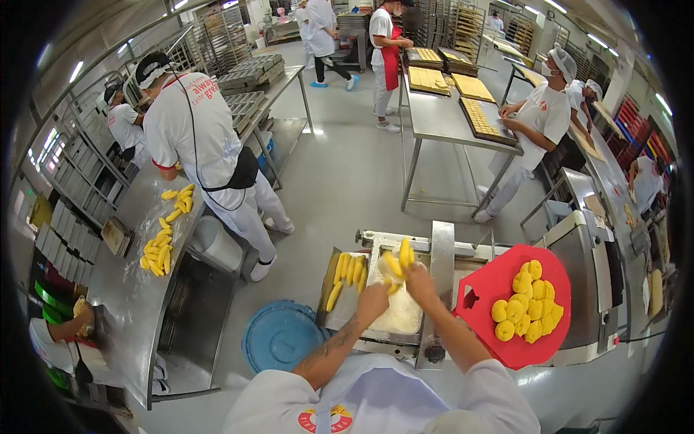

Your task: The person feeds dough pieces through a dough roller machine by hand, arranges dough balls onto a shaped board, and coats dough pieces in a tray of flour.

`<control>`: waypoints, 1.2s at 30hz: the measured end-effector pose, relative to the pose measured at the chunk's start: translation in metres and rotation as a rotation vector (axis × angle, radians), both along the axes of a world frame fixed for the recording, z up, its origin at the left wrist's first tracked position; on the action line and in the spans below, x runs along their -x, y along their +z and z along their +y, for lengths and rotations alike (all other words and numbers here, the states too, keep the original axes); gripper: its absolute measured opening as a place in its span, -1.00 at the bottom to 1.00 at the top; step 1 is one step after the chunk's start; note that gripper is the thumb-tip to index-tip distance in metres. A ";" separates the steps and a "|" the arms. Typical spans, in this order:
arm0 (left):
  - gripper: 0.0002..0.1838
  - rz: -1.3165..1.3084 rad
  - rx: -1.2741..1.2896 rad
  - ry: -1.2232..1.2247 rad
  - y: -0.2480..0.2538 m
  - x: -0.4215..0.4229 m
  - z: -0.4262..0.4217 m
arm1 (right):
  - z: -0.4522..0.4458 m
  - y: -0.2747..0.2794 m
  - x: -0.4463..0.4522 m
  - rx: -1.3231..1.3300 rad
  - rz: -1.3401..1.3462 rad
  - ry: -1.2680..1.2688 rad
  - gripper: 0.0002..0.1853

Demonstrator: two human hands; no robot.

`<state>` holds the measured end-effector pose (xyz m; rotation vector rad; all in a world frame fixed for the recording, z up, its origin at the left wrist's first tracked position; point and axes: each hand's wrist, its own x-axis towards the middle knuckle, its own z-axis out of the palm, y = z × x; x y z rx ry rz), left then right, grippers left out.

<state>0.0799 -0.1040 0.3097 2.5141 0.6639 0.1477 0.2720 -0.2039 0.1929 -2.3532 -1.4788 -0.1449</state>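
Yellow dough pieces [405,253] rise from my right hand [419,281], whose fingers are closed round them above a metal machine's floury tray [401,312]. Close beside it, my left hand [372,302] is closed near the tray's left edge; what it holds, if anything, is hidden. Another yellow piece shows blurred between the hands. Left of them, several long yellow dough rolls [348,269] lie on a dark tray [327,286]. To the right, rounded yellow dough pieces [535,291] rest in a cluster on a red board [478,289].
A blue lid [280,338] sits low at the left. Beyond it, a steel table [137,318] bears yellow rolls, with a co-worker [199,130] beside it. Another co-worker [538,119] stands at a table [437,119] with trays. Racks and more people are behind.
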 end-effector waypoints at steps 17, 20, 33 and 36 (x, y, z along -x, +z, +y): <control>-0.77 0.400 -0.039 -0.350 -0.118 -0.031 -0.019 | -0.070 0.100 -0.023 0.014 0.557 -0.338 -0.65; -0.74 0.271 0.065 -0.278 -0.072 -0.026 -0.014 | -0.063 0.083 -0.024 -0.063 0.418 -0.320 -0.68; -0.57 -0.149 0.431 0.183 0.015 0.119 0.012 | -0.023 -0.072 0.031 0.526 0.609 0.011 -0.54; -0.58 -0.154 0.718 0.371 0.039 0.148 0.025 | -0.030 -0.024 0.022 0.313 0.515 -0.050 -0.61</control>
